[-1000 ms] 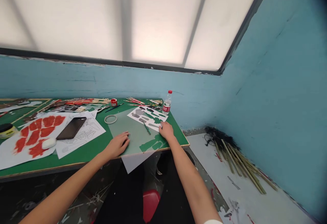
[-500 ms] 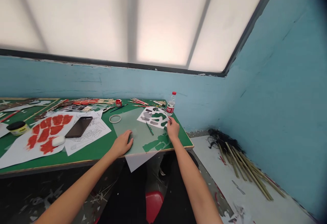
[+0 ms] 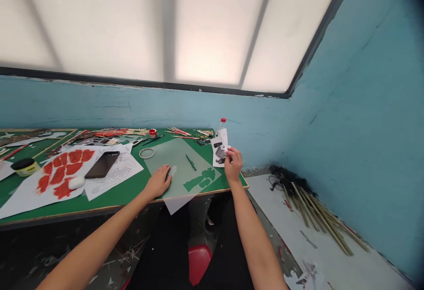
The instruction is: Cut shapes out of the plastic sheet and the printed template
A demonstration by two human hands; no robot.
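Cut-out paper sheet (image 3: 219, 151) is lifted off the table, near upright, pinched at its lower right edge by right hand (image 3: 233, 165) fingers, just in front of the water bottle (image 3: 222, 126). Left hand (image 3: 159, 181) lies flat on the translucent mat (image 3: 172, 166), fingers loosely together. Green pen (image 3: 190, 162) sits between the hands. Table edge (image 3: 243, 179) is just right of the hand, open floor beyond. Half a second ago the sheet lay flat on the mat.

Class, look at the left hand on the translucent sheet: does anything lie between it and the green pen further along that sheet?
Nothing visible does. Only bare translucent sheet separates the left hand from the green pen.
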